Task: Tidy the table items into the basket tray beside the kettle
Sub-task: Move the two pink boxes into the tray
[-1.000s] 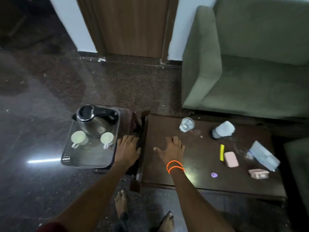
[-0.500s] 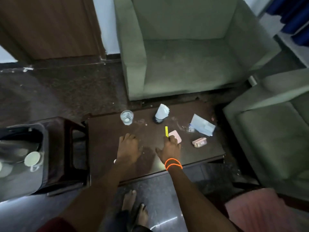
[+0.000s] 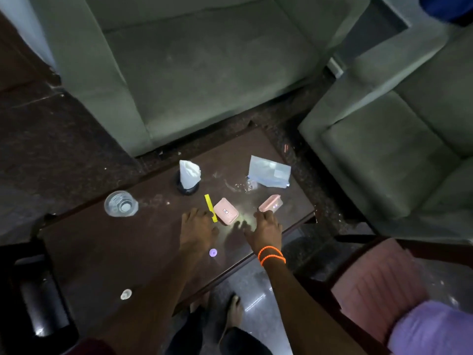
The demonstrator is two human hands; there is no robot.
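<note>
Near the worktop's (image 3: pixel 102 252) front edge, both hands spread wide, empty: left hand (image 3: pixel 197 230) by the yellow strip (image 3: pixel 211 208), right hand (image 3: pixel 266 229) touching a pink box (image 3: pixel 270 204). Pinch each firmly before lifting.

Two grey-green armchairs (image 3: pixel 194 73) (image 3: pixel 399 139) stand on the far and right sides; a pink-cushioned chair (image 3: pixel 378 285) sits near right.

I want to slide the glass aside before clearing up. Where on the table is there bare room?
The widest bare patch on the table is its left part, between the glass, the left hand and the small white cap. It is crowded on the right: yellow strip, two pink boxes, blue packet and right hand.
</note>
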